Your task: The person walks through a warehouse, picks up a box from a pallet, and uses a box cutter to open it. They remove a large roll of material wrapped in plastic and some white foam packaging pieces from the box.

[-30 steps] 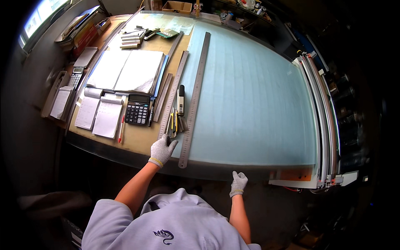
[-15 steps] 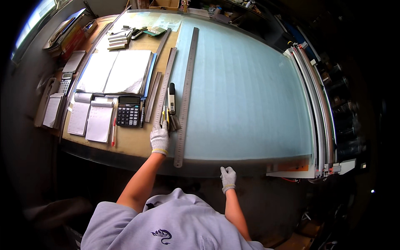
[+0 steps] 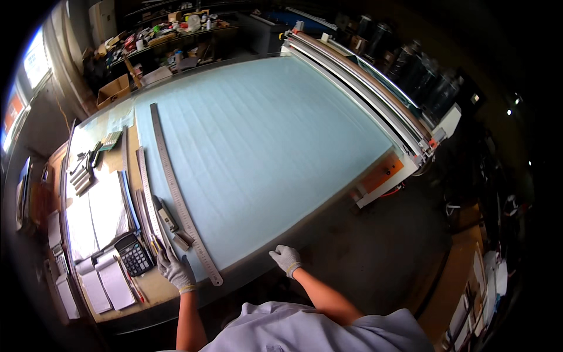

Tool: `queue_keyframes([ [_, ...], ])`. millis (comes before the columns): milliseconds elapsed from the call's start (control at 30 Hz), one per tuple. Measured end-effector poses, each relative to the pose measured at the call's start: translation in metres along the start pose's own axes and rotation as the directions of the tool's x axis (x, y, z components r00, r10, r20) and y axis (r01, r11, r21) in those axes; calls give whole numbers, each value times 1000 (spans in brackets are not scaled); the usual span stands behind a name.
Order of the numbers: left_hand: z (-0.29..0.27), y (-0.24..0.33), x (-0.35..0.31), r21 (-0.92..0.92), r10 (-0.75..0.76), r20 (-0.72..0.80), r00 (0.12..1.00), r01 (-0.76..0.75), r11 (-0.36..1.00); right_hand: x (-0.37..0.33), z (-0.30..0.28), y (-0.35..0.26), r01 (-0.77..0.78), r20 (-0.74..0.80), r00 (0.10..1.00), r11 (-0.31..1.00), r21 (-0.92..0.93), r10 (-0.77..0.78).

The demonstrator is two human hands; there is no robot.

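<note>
My left hand point(image 3: 176, 271), in a grey knit glove, lies at the near end of a steel ruler point(image 3: 147, 190). Its fingers stretch forward, touching or just beside a slim yellow-and-black tool point(image 3: 155, 243), perhaps a cutter; the glove hides part of it. A black-and-grey stapler point(image 3: 165, 213) and a small metal block point(image 3: 182, 240) rest just right of that ruler. Beyond them a longer steel ruler point(image 3: 179, 196) lies along the edge of the pale blue sheet. My gloved right hand point(image 3: 286, 260) hovers near the table's front edge, fingers curled in, nothing visible in them.
Left of my left hand are a black calculator point(image 3: 134, 256), notepads point(image 3: 115, 285), a red pen point(image 3: 135, 288) and an open ledger point(image 3: 97, 217). The pale blue sheet point(image 3: 264, 152) covers most of the table. A long roller rail point(image 3: 363, 94) runs along its far right side.
The view has swung to the right, so the table appears turned and more of the room shows. My left hand stays by the yellow tool; my right hand remains curled near the front edge.
</note>
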State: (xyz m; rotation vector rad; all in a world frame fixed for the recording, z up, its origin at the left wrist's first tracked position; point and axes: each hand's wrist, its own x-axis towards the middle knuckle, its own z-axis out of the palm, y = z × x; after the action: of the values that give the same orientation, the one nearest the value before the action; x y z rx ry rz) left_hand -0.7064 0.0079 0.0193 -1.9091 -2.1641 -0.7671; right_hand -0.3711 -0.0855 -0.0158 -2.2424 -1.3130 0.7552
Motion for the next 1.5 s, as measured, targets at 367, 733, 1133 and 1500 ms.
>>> queue_keyframes([
  [367, 18, 85, -20, -171, 279, 224, 934, -244, 955, -8, -38, 72, 120, -64, 990, 988, -100, -127],
  [733, 10, 76, -38, -261, 350, 297, 888, -277, 925, 10, -67, 25, 143, 182, 982, 845, -515, -56],
  [1133, 12, 75, -35, -279, 331, 275, 902, -255, 926, 41, -60, 3, 223, 410, 901, 661, -717, 142],
  [1500, 11, 72, -35, -261, 319, 288, 903, -246, 933, 41, -61, 2, 245, 423, 900, 679, -692, 107],
])
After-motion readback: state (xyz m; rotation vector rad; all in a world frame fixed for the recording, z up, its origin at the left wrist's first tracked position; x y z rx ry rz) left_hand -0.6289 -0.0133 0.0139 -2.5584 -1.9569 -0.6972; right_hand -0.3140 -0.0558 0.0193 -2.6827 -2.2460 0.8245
